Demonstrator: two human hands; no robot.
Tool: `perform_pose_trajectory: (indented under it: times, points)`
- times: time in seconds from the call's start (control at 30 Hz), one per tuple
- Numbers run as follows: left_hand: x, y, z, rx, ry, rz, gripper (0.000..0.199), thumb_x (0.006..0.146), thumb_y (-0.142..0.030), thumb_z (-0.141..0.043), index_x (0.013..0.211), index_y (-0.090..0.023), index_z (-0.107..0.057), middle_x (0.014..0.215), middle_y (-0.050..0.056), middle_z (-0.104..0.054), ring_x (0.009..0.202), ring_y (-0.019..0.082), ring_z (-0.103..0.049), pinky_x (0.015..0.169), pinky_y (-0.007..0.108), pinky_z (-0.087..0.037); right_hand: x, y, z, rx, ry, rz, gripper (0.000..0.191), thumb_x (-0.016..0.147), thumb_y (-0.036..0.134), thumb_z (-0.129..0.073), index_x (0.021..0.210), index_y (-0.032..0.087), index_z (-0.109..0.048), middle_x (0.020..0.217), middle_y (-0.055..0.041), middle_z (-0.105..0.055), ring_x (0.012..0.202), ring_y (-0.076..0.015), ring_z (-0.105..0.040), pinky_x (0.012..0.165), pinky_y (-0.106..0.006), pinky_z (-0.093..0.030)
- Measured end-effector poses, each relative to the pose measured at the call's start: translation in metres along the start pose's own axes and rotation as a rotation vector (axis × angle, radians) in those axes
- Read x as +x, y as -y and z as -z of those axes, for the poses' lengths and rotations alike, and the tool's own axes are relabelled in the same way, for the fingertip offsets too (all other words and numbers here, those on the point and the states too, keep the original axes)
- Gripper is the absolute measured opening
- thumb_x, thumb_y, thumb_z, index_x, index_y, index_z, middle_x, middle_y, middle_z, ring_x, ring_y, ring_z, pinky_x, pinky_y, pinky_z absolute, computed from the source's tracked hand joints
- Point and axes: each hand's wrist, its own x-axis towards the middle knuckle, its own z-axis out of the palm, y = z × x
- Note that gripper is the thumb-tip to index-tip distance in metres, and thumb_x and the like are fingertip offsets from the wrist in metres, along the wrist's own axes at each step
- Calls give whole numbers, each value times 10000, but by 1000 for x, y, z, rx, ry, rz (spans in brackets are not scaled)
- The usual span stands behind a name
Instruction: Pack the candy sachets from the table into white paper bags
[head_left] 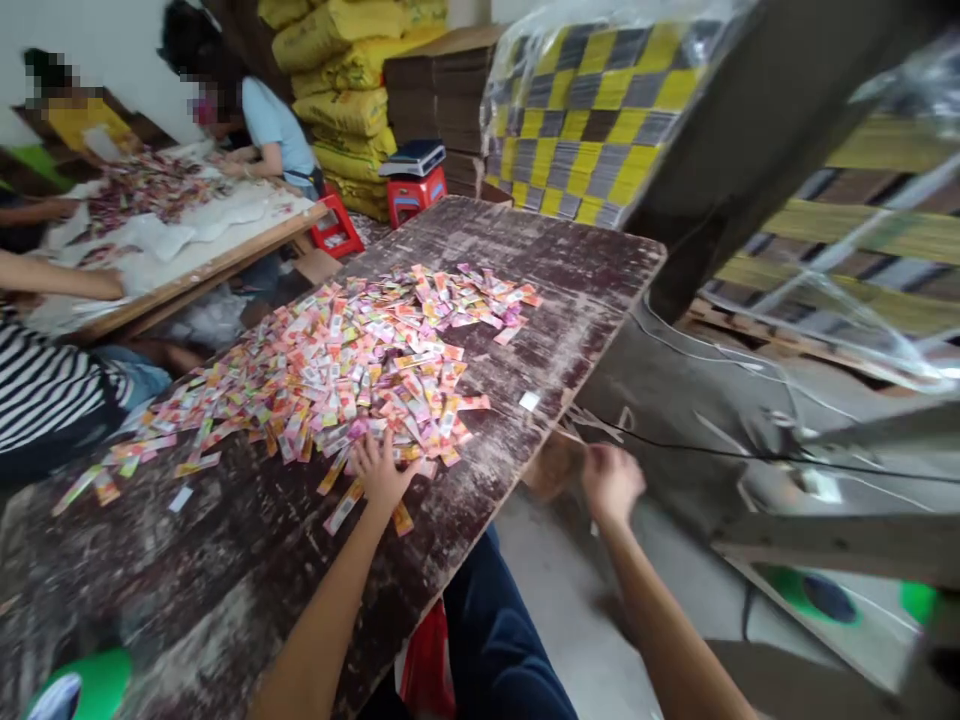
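A wide heap of small pink and orange packets point(322, 360) lies across the worn dark table point(570, 270). My left hand point(381, 472) rests at the near edge of the heap, fingers spread and touching packets. Beyond the table's right edge, my right hand point(611, 482) hangs over the floor side with its fingers curled together. Whatever it may hold is blurred and too small to name. A small white square point(529, 401) lies near the table's right edge.
People work at a second table point(217, 262) on the left. Behind stand yellow sacks point(349, 110), a red stool point(417, 194) bearing a scale point(414, 158), and wrapped stacks point(592, 120). Cables point(705, 447) and a metal frame are at the right. A green roll point(97, 685) sits lower left.
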Motion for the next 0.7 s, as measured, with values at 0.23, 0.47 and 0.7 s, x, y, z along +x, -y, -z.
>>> perform_pose_trajectory:
  times: [0.23,0.47,0.7]
  points:
    - [59,3,18,-172,149,21,967,717,-653,-669,1528,-257,-324,1643,152,-113,1457,484,-164,1163,627,-76,16,0,-10,92,-38,303,836,844,681,-365,1400,65,-469,1373,-270,-491,1272,-415,-474,1010,-545,-402]
    - [-47,46,30,-281,-12,-49,712,860,-424,-580,1512,-255,-348,1622,131,-209,1495,324,-184,1185,545,-177,22,127,-75,23,290,332,920,873,686,-224,1475,-2,-328,1452,-328,-398,1389,-437,-345,1111,-625,-235]
    - [-204,162,15,-113,-155,310,559,906,-384,-453,1427,-183,-475,1525,165,-411,1440,311,-342,1154,548,-293,-63,236,-100,49,600,609,987,834,613,-476,1525,-21,-170,1543,-288,-290,1459,-380,-246,1174,-495,-196]
